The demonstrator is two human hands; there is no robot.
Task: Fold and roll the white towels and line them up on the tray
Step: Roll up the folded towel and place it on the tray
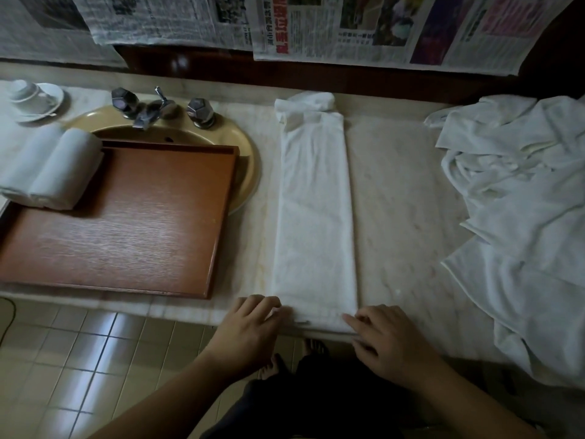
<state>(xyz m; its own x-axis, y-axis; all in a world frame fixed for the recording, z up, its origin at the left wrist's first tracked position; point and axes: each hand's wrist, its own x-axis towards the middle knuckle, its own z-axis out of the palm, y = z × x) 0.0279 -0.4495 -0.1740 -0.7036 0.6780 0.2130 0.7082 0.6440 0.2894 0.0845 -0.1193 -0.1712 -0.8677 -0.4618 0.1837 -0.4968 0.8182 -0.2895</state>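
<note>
The folded towel (313, 217) lies as a long strip on the worktop (395, 201), its near end between your hands: left hand (253, 327) and right hand (386, 340) rest there, fingers loosely spread.

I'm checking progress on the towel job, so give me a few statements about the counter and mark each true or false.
1. Two rolled towels lie at the tray's far left corner. True.
2. The strip on the counter is already rolled up. False: it lies flat, folded into a long band, only its far end bunched.
3. Both hands touch the strip's near end, left hand at its left corner, right hand at its right. True.
4. The pile of loose towels lies left of the tray. False: it lies at the right end of the counter.
5. The tray covers part of the sink. True.
</note>
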